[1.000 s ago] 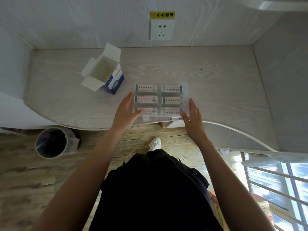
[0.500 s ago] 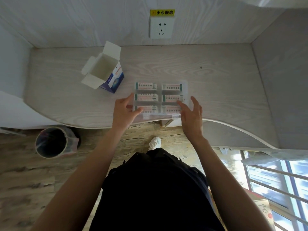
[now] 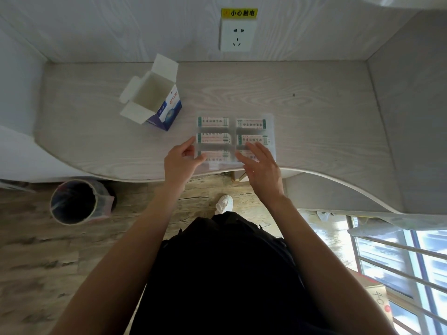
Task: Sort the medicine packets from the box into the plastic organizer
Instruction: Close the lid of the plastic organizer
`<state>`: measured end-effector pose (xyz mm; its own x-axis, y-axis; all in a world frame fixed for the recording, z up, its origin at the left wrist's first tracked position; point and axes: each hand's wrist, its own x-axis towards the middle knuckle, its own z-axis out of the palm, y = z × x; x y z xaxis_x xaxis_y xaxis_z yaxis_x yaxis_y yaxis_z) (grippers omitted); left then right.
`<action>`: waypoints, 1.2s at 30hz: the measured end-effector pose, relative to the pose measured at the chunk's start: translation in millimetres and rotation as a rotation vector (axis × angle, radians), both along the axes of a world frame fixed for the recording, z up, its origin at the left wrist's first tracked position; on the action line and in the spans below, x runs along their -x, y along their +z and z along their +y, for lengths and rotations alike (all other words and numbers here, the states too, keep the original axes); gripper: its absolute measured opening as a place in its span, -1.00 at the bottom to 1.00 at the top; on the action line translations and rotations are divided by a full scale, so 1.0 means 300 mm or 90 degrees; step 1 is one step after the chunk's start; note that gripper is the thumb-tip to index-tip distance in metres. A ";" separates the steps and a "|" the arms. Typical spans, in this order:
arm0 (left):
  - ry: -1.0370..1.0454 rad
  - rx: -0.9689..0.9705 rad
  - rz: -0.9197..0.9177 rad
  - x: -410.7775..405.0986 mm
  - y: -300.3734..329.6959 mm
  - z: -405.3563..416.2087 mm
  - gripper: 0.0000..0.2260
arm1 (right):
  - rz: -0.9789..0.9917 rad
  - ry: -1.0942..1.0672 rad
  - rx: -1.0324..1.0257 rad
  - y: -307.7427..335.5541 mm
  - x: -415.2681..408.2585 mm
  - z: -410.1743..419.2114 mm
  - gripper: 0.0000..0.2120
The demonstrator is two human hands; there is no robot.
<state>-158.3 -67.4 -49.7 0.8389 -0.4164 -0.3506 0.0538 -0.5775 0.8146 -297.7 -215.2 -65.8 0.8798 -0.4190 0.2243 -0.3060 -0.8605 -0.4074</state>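
A pale wood-grain desk [image 3: 302, 112] with a curved front edge fills an alcove of the same light panelling. On the back wall sits a white socket [image 3: 237, 36] under a yellow warning label [image 3: 239, 13]. Below the desk edge the floor is worn wood planks; a round bin [image 3: 75, 201] with a plastic liner stands there at the left, and a barred window [image 3: 399, 257] shows at the lower right. A white shoe [image 3: 224, 203] shows on the floor above the person's dark clothing.

The box [image 3: 154, 97] stands on the desk toward the left, its flaps open and its inside bare as far as can be seen. Just to its right, near the desk's front edge, lies the clear plastic organizer [image 3: 271, 131], two columns by three rows. Each compartment holds a medicine packet [image 3: 213, 122], lying flat with its printed face up; the two in the near row are partly covered by the hands.

Both arms reach forward from below. The left hand [image 3: 180, 160] is at the organizer's near left corner, its thumb and forefinger loosely pinching the edge, the other fingers curled underneath. The right hand [image 3: 262, 165] lies over the near right compartment, palm down, fingers spread and slightly bent. Whether its fingertips touch the organizer cannot be told; it grips nothing that shows.
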 end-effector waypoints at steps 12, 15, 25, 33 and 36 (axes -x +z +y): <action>-0.022 0.015 -0.014 -0.002 -0.002 0.001 -0.50 | -0.026 -0.005 0.119 -0.035 -0.017 -0.002 -0.67; -0.044 0.031 -0.021 0.006 -0.006 0.012 -0.52 | -0.023 0.032 0.140 -0.042 -0.020 0.013 -0.66; -0.031 0.018 -0.033 0.013 -0.016 0.014 -0.51 | -0.129 0.049 0.187 -0.051 -0.052 0.032 -0.81; -0.074 -0.053 -0.170 0.008 -0.025 0.012 -0.51 | -0.134 0.067 0.183 -0.064 -0.037 0.028 -0.73; -0.239 -0.106 -0.401 -0.006 -0.018 0.007 -0.59 | -0.139 0.062 0.166 -0.060 -0.038 0.029 -0.75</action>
